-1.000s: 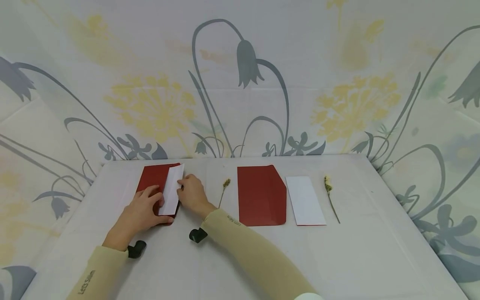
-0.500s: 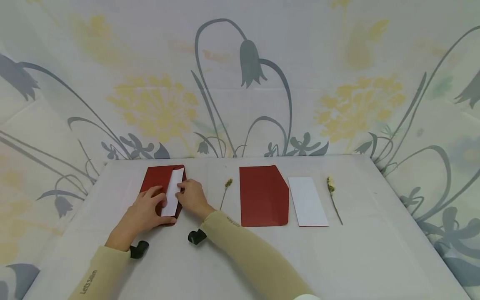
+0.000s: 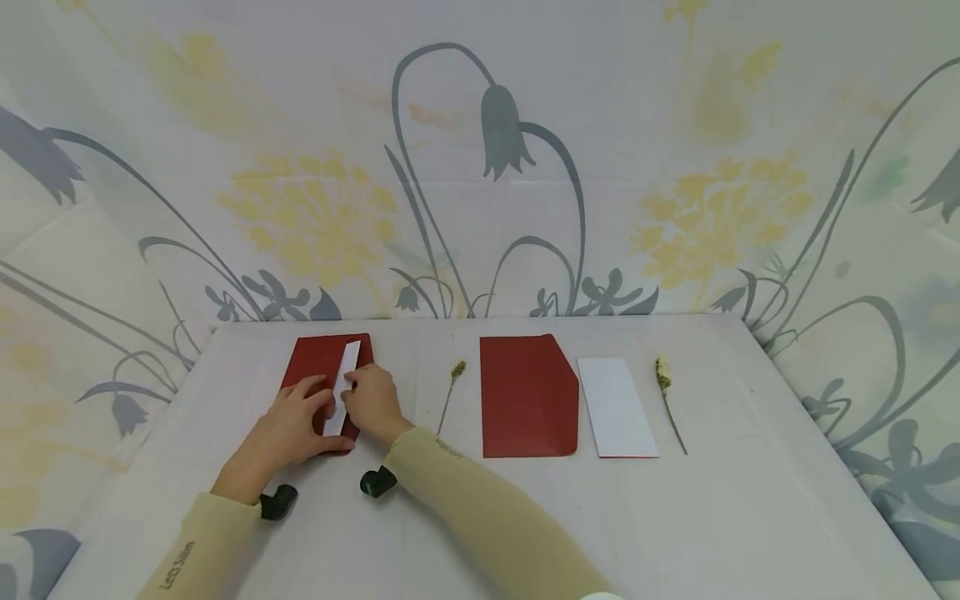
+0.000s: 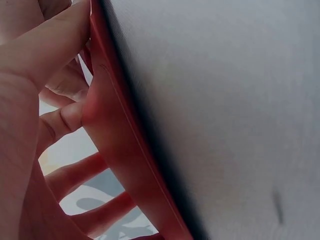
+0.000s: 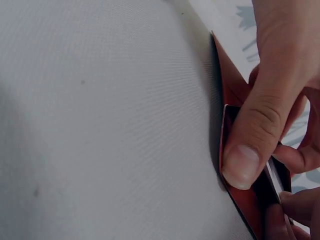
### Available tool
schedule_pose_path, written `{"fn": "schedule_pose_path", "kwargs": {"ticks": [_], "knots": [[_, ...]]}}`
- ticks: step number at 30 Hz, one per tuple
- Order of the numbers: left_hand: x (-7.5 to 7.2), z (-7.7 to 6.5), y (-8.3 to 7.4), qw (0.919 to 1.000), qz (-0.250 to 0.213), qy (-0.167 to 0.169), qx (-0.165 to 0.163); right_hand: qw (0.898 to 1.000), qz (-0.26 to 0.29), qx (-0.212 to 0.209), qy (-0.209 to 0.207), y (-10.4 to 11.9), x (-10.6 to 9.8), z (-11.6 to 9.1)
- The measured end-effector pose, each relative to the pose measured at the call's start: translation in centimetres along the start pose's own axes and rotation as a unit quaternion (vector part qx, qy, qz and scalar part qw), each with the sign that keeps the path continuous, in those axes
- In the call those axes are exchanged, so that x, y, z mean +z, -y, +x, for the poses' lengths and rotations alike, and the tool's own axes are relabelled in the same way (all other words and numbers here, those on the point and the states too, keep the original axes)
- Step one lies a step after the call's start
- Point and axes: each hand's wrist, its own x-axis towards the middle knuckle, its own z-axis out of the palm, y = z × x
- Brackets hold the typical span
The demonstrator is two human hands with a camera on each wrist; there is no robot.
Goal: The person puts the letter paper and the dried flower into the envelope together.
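Observation:
On the left of the table in the head view lies a red envelope (image 3: 311, 357). A white card (image 3: 343, 375) sits partly inside it, its visible part a narrow strip. My left hand (image 3: 288, 423) holds the envelope, thumb at the near edge and fingers over its face; in the left wrist view these fingers curl about the red paper (image 4: 122, 145). My right hand (image 3: 375, 404) grips the card's right side with curled fingers. The right wrist view shows the right thumb (image 5: 245, 155) against the opened red flap (image 5: 245, 202); its other fingertips are partly hidden.
Right of the hands lie a dried flower (image 3: 453, 379), a second red envelope (image 3: 527, 400), a white card with a red edge (image 3: 617, 408) and another dried flower (image 3: 663, 383). A flower-printed cloth (image 3: 525, 250) rises behind the white table (image 3: 720, 517).
The white card has slid left, deeper into the red envelope, and less of it shows. My right hand moved left with it, while the left hand stayed on the envelope.

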Motion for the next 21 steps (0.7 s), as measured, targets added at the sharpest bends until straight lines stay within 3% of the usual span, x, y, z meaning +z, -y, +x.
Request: {"fn": "schedule_pose_path", "kwargs": {"ticks": [10, 21], "knots": [[0.0, 0.0, -0.1, 1.0, 0.004, 0.004, -0.003, 0.997, 0.076, 0.012, 0.004, -0.9, -0.4, -0.1], [0.0, 0.2, 0.1, 0.9998, 0.006, 0.015, -0.007, 0.989, 0.145, -0.007, 0.03, -2.4, -1.1, -1.1]]}}
